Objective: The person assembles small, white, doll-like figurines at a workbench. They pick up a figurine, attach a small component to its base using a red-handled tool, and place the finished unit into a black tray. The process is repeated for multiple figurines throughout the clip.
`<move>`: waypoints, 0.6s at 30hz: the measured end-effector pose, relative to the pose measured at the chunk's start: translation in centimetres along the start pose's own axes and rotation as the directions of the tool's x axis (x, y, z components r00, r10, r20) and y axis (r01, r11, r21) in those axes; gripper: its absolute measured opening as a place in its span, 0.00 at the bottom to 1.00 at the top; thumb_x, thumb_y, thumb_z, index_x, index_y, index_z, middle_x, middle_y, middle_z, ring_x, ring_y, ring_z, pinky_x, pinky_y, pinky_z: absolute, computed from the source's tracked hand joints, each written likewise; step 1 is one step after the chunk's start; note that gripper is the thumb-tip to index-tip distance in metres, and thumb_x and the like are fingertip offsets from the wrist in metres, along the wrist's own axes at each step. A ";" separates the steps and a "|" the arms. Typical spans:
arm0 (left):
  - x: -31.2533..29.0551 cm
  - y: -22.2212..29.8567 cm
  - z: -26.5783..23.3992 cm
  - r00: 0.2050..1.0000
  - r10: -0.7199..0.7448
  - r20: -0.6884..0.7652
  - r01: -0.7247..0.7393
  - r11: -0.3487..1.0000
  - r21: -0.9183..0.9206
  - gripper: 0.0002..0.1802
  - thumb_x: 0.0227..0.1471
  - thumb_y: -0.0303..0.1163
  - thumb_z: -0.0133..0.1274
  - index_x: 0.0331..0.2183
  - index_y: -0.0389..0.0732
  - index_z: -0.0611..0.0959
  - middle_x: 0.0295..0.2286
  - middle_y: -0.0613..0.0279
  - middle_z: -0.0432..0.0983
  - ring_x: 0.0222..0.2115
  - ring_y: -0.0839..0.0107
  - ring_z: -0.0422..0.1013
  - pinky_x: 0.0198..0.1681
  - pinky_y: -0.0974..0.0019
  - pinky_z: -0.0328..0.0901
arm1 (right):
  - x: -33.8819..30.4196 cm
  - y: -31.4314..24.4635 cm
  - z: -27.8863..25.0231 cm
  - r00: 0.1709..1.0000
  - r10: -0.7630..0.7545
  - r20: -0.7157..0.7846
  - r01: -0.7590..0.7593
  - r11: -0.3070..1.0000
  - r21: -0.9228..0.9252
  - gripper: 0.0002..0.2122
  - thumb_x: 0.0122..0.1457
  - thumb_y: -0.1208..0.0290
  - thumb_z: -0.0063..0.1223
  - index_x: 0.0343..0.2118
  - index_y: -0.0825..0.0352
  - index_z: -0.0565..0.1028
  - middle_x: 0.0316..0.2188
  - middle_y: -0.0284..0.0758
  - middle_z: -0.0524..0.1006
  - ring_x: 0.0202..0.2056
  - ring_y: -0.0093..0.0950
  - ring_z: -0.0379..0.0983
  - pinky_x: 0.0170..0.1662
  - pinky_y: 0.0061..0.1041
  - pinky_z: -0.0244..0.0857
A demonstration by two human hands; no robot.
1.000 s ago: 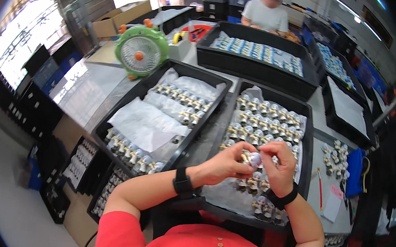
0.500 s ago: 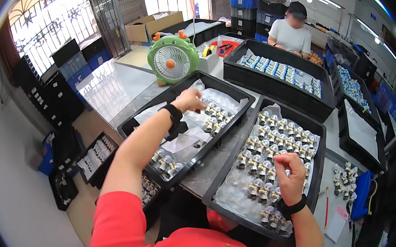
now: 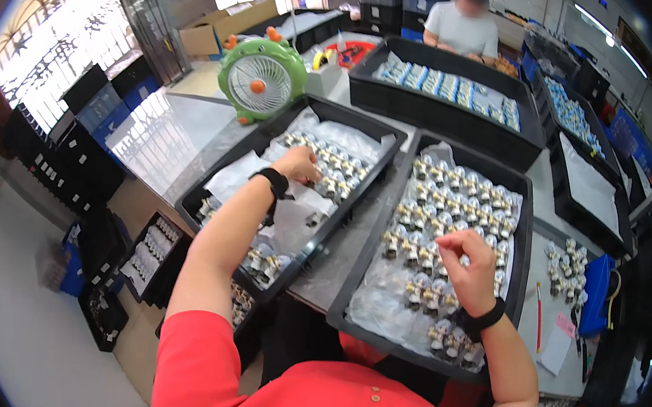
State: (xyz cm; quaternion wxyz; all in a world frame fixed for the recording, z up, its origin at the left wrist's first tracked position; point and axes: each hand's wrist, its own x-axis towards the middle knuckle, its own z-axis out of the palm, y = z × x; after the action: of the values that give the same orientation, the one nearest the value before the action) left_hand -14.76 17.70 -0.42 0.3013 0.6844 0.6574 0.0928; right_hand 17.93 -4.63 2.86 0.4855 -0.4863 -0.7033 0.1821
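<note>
Head view, left hand (image 3: 297, 165): lowered among the left tray's (image 3: 305, 259) figures (image 3: 333, 185), after a figure had been held between both hands a second earlier; grip hidden.
Right hand (image 3: 470, 271): curled above the right tray (image 3: 383, 342); any pinch could not be told.
Figures: seen rowed in both trays, work now divided between them.

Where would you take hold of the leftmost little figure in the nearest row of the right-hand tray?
I'd pinch the little figure by its pale, rounded head, coming from above and slightly from the left. The next figure crowds its right side, while bare white liner leaves finger room on the left. Whether it stands or lies, I cannot tell.
</note>
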 end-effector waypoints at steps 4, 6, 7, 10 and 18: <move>1.2 -1.7 0.8 0.999 -0.002 0.052 0.012 0.982 -0.190 0.27 0.36 0.29 0.62 0.41 0.32 0.74 0.24 0.55 0.75 0.19 0.72 0.72 0.22 0.70 0.69 | 0.2 0.0 -0.1 0.985 0.101 0.137 -0.098 0.995 -0.028 0.04 0.49 0.78 0.52 0.29 0.70 0.75 0.24 0.35 0.73 0.26 0.25 0.71 0.30 0.21 0.64; 0.7 -1.0 0.5 0.996 -0.004 0.086 0.020 0.983 -0.181 0.29 0.37 0.28 0.62 0.44 0.33 0.72 0.24 0.55 0.75 0.18 0.73 0.71 0.19 0.71 0.67 | -0.3 0.8 -0.6 0.936 0.185 0.300 -0.165 0.982 -0.090 0.12 0.46 0.71 0.57 0.33 0.70 0.72 0.27 0.38 0.74 0.31 0.32 0.73 0.35 0.27 0.65; -0.1 -0.5 0.1 0.997 -0.018 0.077 0.031 0.985 -0.172 0.30 0.37 0.28 0.62 0.45 0.33 0.71 0.24 0.56 0.75 0.16 0.75 0.69 0.17 0.73 0.64 | -0.5 1.2 -0.5 0.922 0.136 0.362 -0.082 0.984 -0.160 0.15 0.44 0.70 0.59 0.36 0.69 0.72 0.28 0.38 0.74 0.33 0.32 0.72 0.38 0.27 0.64; -0.4 -0.1 -0.2 0.948 0.288 -0.137 -0.225 0.909 0.351 0.31 0.37 0.38 0.62 0.44 0.33 0.74 0.32 0.50 0.75 0.32 0.63 0.73 0.36 0.65 0.68 | -1.5 0.8 0.0 0.850 0.108 0.515 0.102 0.927 -0.362 0.24 0.38 0.65 0.64 0.40 0.65 0.69 0.36 0.38 0.70 0.40 0.35 0.67 0.44 0.31 0.60; -8.2 7.7 -0.4 0.868 0.403 -0.290 -0.496 0.724 -0.479 0.22 0.47 0.31 0.56 0.46 0.37 0.74 0.37 0.61 0.72 0.37 0.76 0.69 0.42 0.73 0.64 | -2.6 1.1 1.4 0.808 0.030 0.588 0.264 0.875 -0.407 0.26 0.39 0.69 0.61 0.45 0.65 0.67 0.36 0.38 0.70 0.40 0.36 0.67 0.44 0.33 0.60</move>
State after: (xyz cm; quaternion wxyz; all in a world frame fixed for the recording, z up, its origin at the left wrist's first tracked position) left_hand -9.39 10.30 6.22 0.3937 0.7005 0.4405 0.4005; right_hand 17.41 -6.06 0.06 0.1269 -0.4649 -0.8688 0.1137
